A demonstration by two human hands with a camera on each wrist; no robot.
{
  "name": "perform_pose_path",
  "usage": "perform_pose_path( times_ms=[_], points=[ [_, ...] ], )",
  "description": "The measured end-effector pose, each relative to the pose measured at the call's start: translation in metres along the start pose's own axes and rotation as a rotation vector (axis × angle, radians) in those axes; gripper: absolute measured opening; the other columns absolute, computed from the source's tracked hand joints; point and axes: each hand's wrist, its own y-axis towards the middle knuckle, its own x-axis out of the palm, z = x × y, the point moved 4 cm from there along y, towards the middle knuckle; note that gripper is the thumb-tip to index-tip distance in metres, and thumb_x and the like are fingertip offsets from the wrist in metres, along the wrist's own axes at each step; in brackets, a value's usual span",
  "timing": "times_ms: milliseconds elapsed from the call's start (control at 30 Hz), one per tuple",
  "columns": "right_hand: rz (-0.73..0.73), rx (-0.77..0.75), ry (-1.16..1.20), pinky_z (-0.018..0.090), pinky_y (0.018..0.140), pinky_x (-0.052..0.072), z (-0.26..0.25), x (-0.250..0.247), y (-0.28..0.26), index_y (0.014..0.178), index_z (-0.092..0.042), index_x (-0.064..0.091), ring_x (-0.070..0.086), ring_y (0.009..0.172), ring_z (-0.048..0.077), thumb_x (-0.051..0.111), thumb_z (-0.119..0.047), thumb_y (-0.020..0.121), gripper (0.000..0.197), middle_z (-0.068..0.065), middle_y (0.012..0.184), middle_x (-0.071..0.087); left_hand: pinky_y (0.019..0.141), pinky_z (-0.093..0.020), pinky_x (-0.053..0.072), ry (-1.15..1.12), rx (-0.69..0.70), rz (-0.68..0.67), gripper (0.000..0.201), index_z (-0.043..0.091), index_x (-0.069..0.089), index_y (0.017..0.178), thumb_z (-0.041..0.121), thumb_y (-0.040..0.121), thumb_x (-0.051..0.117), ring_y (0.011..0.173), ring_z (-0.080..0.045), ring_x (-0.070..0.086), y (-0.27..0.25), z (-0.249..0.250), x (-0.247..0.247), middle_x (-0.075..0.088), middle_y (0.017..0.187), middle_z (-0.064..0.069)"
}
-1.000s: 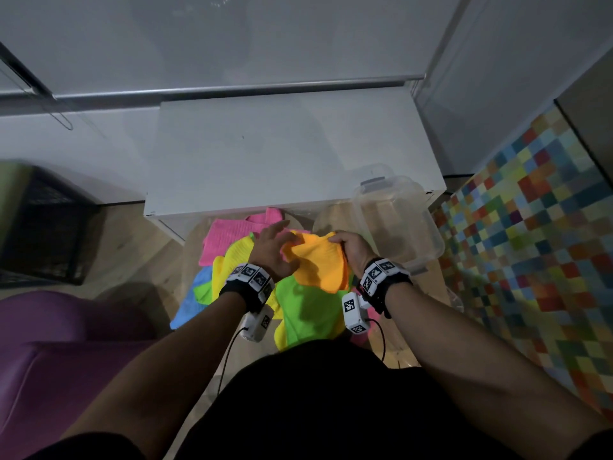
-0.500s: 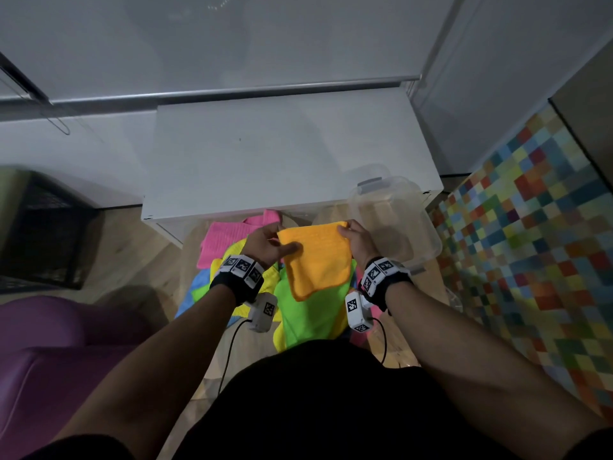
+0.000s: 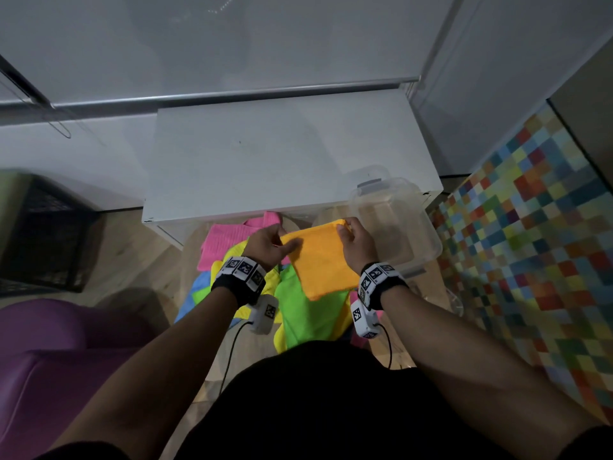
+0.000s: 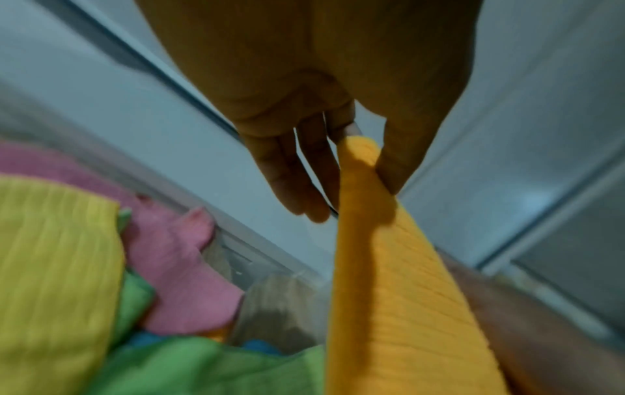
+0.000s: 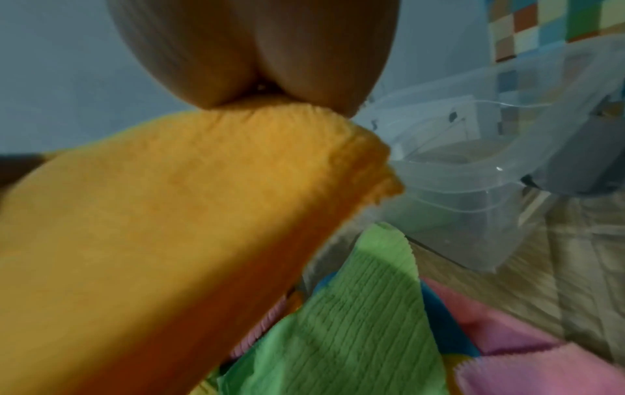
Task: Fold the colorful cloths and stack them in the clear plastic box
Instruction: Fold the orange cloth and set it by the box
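**Mid-frame, head view: orange cloth held up by two corners, box not yet loaded**

Over the cloth pile, the orange cloth [image 3: 320,257] hangs between both hands, upper edge stretched, lower edge loose above the green cloth [image 3: 308,313]. The left hand [image 3: 267,242] pinches the upper-left corner, thumb on top; the left wrist view shows thumb and forefinger clamped on it, other fingers straight and free. The right hand [image 3: 356,242] pinches the upper-right corner; the right wrist view shows cloth bunched under the fingers. The box [image 3: 428,240] sits just right of that hand, lid off, apparently empty.

Risks, my read:
- Both grips are small corner pinches. A slip on either side and the cloth drops into the pile, fold lost.
- Cloth looks doubled already, and the layers could slide apart on the next fold, since nothing holds the lower edge.
- Right hand is close to the box rim. A swing that way could knock the light box along the floor.
- Hanging edge may snag or drag the green cloth or the yellow cloth [image 3: 232,257] on lowering.

Hard to tell:
- How many folds the orange cloth has. Edges are blurred in both wrist views.
- Right fingertips are hidden behind the cloth.
- Pile count is unclear: the pink cloth [image 3: 225,242] and blue cloth [image 3: 202,283] are partly buried, and the near edge is cut off by the torso.
- Box floor is seen only through clear walls, so I can't rule out something flat inside.
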Motion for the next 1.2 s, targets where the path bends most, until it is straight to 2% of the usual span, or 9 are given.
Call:
perform_pose_path(
  times_ms=[100, 200, 333, 433, 600, 700, 833, 1067, 1200],
  points=[
    [-0.004, 0.027, 0.043, 0.027, 0.084, 0.040, -0.005, 0.001, 0.003, 0.125, -0.013, 0.054, 0.055, 0.113, 0.026, 0.043, -0.035, 0.101, 0.034, 0.012, 0.124, 0.060, 0.065, -0.045, 0.056, -0.431, -0.122, 0.075, 0.025, 0.021, 0.045, 0.091, 0.018, 0.086, 0.069, 0.071, -0.035, 0.067, -0.003, -0.001, 0.003, 0.067, 0.079, -0.015],
    [-0.053, 0.065, 0.093, 0.030, 0.092, 0.039, -0.006, 0.005, 0.007, 0.127, -0.011, 0.053, 0.051, 0.119, 0.026, 0.044, -0.034, 0.100, 0.036, 0.013, 0.131, 0.056, 0.082, -0.048, 0.056, -0.589, -0.322, 0.032, 0.051, 0.019, 0.044, 0.127, 0.023, 0.084, 0.071, 0.094, -0.035, 0.064, -0.007, -0.010, 0.015, 0.062, 0.107, -0.014],
    [-0.107, 0.161, 0.177, 0.038, 0.097, 0.043, -0.001, 0.008, 0.010, 0.125, -0.013, 0.053, 0.053, 0.116, 0.029, 0.046, -0.035, 0.100, 0.035, 0.013, 0.127, 0.056, 0.089, -0.036, 0.051, -0.524, -0.512, -0.252, 0.052, 0.012, 0.066, 0.100, 0.047, 0.064, 0.081, 0.100, -0.026, 0.063, -0.024, -0.026, 0.038, 0.071, 0.100, -0.006],
    [-0.141, 0.270, 0.204, 0.044, 0.102, 0.042, 0.008, 0.009, 0.009, 0.132, -0.013, 0.050, 0.051, 0.119, 0.029, 0.045, -0.038, 0.100, 0.041, 0.010, 0.132, 0.053, 0.091, -0.036, 0.048, -0.571, -0.499, -0.181, 0.026, 0.013, 0.063, 0.096, 0.037, 0.087, 0.065, 0.100, -0.025, 0.061, -0.023, -0.033, 0.040, 0.070, 0.098, -0.005],
    [-0.152, 0.397, 0.367, 0.049, 0.099, 0.046, 0.014, 0.025, 0.004, 0.121, -0.012, 0.057, 0.058, 0.112, 0.030, 0.059, -0.048, 0.090, 0.048, 0.011, 0.123, 0.060, 0.089, -0.047, 0.051, -0.410, -0.438, -0.022, 0.055, 0.017, 0.048, 0.129, 0.055, 0.090, 0.051, 0.105, -0.031, 0.058, -0.016, -0.030, 0.030, 0.060, 0.118, -0.011],
    [-0.311, 0.593, 0.681, 0.046, 0.088, 0.053, 0.013, 0.040, -0.009, 0.110, -0.011, 0.064, 0.065, 0.103, 0.029, 0.082, -0.041, 0.069, 0.054, 0.012, 0.118, 0.067, 0.082, -0.031, 0.038, -0.158, -0.374, 0.082, 0.046, 0.007, 0.046, 0.126, 0.044, 0.099, 0.041, 0.097, -0.023, 0.054, -0.013, -0.029, 0.020, 0.056, 0.105, -0.010],
    [-0.280, 0.582, 0.670, 0.041, 0.079, 0.051, 0.011, 0.038, -0.014, 0.108, -0.007, 0.064, 0.063, 0.095, 0.029, 0.073, -0.015, 0.083, 0.027, 0.016, 0.117, 0.065, 0.076, -0.030, 0.038, 0.042, -0.335, 0.070, 0.046, 0.005, 0.048, 0.122, 0.044, 0.098, 0.042, 0.101, -0.035, 0.060, -0.015, -0.035, 0.019, 0.062, 0.109, -0.020],
    [-0.313, 0.586, 0.530, 0.052, 0.096, 0.050, 0.029, 0.057, -0.018, 0.116, -0.011, 0.064, 0.065, 0.105, 0.032, 0.077, -0.039, 0.076, 0.050, 0.014, 0.117, 0.068, 0.088, -0.037, 0.042, 0.030, -0.373, 0.097, 0.048, 0.007, 0.045, 0.126, 0.046, 0.098, 0.041, 0.110, -0.038, 0.057, -0.018, -0.036, 0.025, 0.059, 0.122, -0.022],
    [-0.354, 0.461, 0.268, 0.052, 0.101, 0.045, 0.030, 0.049, -0.018, 0.130, -0.011, 0.054, 0.058, 0.115, 0.032, 0.061, -0.029, 0.092, 0.042, 0.013, 0.128, 0.060, 0.079, -0.035, 0.045, 0.036, -0.383, 0.072, 0.043, 0.007, 0.047, 0.122, 0.043, 0.099, 0.042, 0.100, -0.036, 0.061, -0.021, -0.044, 0.030, 0.062, 0.114, -0.022]
  ],
)
